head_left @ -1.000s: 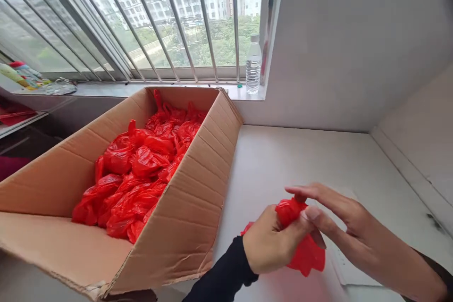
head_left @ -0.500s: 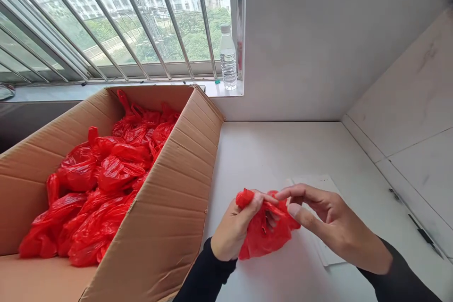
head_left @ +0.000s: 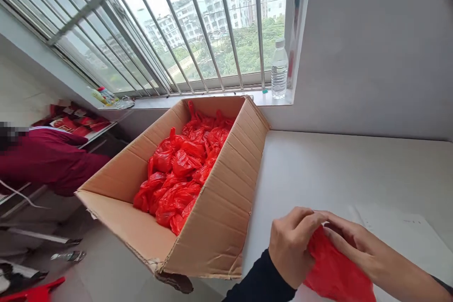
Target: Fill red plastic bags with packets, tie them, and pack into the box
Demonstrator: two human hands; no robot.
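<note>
A red plastic bag [head_left: 338,271] hangs between my two hands above the white table, at the lower right. My left hand [head_left: 292,243] is closed on the bag's upper left part, with its knuckles toward the window. From the other side my right hand [head_left: 354,240] pinches the top of the bag, fingertips close to the left ones. What the bag holds, if anything, is hidden. Left of my hands stands an open cardboard box [head_left: 215,231] holding several knotted red plastic bags [head_left: 177,200].
White paper [head_left: 406,226] lies on the white table [head_left: 304,165] beyond my right hand. A water bottle [head_left: 279,71] stands on the sill of the barred window. At far left a person in a maroon top [head_left: 53,160] is by another table; a bottle [head_left: 69,256] lies on the floor.
The view has swung left, bringing the person and floor into sight. My hands have come together at the bag's top; my right hand, looser before, now grips it.
</note>
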